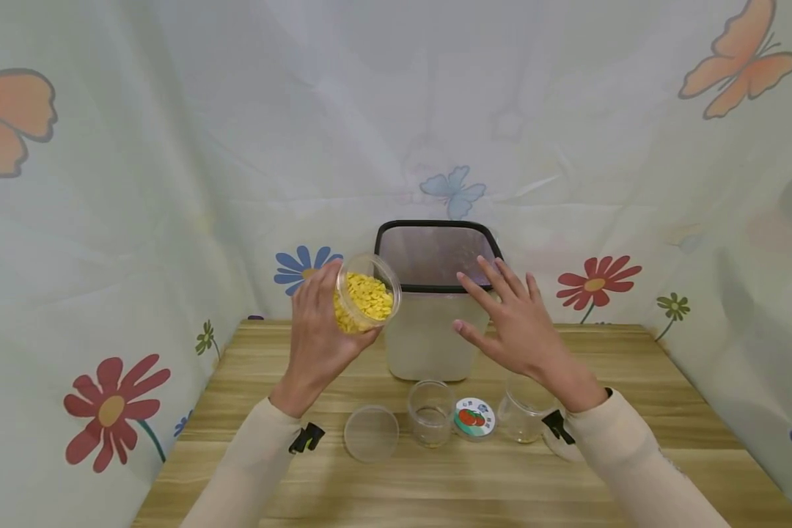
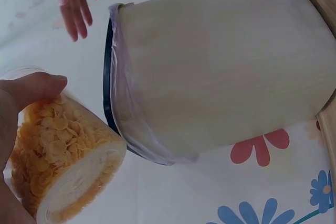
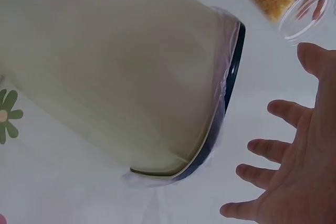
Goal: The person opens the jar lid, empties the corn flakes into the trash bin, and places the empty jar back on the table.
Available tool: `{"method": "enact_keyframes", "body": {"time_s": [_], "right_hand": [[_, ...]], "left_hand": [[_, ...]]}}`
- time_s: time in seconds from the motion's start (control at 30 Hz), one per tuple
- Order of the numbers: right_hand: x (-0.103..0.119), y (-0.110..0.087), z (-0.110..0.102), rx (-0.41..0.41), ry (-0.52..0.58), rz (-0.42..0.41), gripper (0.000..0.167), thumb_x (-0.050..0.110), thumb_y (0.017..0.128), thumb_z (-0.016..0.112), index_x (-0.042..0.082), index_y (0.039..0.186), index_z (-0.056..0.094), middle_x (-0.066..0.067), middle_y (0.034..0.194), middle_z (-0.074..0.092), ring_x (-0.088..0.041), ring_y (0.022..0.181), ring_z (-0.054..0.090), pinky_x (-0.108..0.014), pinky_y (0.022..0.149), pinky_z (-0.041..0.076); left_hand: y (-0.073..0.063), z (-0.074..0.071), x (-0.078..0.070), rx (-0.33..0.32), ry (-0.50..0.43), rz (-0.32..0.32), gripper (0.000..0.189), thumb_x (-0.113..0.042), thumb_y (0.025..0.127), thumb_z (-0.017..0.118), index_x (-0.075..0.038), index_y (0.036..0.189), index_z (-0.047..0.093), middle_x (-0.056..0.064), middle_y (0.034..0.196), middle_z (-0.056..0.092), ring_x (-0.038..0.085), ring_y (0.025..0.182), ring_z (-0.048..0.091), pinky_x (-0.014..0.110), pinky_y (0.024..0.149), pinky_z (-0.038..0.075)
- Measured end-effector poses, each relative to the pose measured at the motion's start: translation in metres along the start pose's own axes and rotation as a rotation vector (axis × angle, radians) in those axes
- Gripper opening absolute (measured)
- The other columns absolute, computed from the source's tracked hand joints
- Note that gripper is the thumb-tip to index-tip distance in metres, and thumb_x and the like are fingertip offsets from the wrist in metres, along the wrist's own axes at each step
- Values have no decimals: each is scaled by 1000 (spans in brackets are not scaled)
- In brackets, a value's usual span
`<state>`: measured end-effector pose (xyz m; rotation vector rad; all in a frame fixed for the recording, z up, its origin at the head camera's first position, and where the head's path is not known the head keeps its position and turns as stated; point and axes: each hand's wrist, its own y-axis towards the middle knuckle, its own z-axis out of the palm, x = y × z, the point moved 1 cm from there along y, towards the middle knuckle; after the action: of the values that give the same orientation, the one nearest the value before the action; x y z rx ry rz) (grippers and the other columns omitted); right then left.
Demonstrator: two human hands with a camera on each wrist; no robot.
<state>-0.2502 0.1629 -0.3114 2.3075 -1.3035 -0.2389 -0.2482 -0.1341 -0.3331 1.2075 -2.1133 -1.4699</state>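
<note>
My left hand [image 1: 317,330] grips a clear plastic jar [image 1: 396,293] tilted with its open mouth to the right. Yellow flakes [image 1: 369,297] fill part of it; in the left wrist view they look like corn flakes [image 2: 58,140] lying against the jar's side and base. Just right of the jar stands a pale bin [image 1: 429,337] with a black rim and a thin liner bag. My right hand [image 1: 518,326] hovers in front of the bin's right side, its fingers spread and holding nothing. In the right wrist view the same fingers [image 3: 270,150] point toward the bin's rim.
On the wooden table [image 1: 303,484], in front of the bin, lie a clear round lid [image 1: 372,434], an uncovered clear jar [image 1: 431,418] and a lid with a tomato picture [image 1: 475,419]. Another clear jar [image 1: 521,414] stands partly behind my right wrist, beside a pale disc [image 1: 561,445]. A printed curtain surrounds the table.
</note>
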Motion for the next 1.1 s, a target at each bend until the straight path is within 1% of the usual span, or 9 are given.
{"method": "enact_keyframes", "body": {"time_s": [0.2,0.3,0.43,0.6,0.73,0.83,0.93,1.1], "right_hand": [[-10,10,-3,22,-11,21,74,55,91,59,28,155,31,-10,165,18,-39,151,14,-72,115,10],[-14,15,-5,31,-24,21,74,56,91,58,28,155,31,-11,165,19,-40,151,15,-72,115,10],[-19,23,-6,43,-30,31,72,57,93,54,27,155,31,-11,165,19,-40,151,16,-72,115,11],[-27,33,-6,71,-21,70,69,55,97,49,27,156,29,-11,165,18,-41,150,17,-71,116,11],[-34,39,-5,88,-4,97,68,54,97,49,27,156,28,-14,164,19,-43,150,17,-70,116,12],[-40,43,-3,92,-7,108,68,52,97,50,25,156,29,-16,163,21,-44,149,18,-70,115,14],[-47,47,0,93,-15,116,68,51,97,52,23,155,31,-17,162,23,-44,148,21,-70,115,17],[-59,54,3,109,-16,133,70,50,97,52,21,156,28,-20,161,25,-45,146,26,-68,114,21]], "left_hand": [[7,3,-4,22,9,1,107,-38,59,91,-6,146,37,13,142,49,30,131,45,51,110,35],[11,4,-5,22,13,8,108,-39,59,91,-6,146,37,13,142,49,30,131,45,52,110,36],[16,5,-6,16,11,19,108,-38,59,91,-5,146,37,13,143,48,30,131,45,51,110,36],[22,7,-7,19,5,27,106,-37,60,91,-6,147,37,12,143,48,30,130,45,49,108,36],[26,9,-7,23,8,29,108,-37,60,91,-6,147,36,12,143,48,30,128,45,49,105,37],[28,10,-7,30,15,28,108,-38,60,91,-7,148,35,12,144,47,30,128,45,49,104,38],[31,11,-7,37,20,26,109,-38,61,91,-8,149,34,12,144,47,30,129,45,48,106,37],[34,13,-7,27,17,32,108,-38,60,91,-8,148,35,12,143,48,31,129,45,50,108,36]]}}
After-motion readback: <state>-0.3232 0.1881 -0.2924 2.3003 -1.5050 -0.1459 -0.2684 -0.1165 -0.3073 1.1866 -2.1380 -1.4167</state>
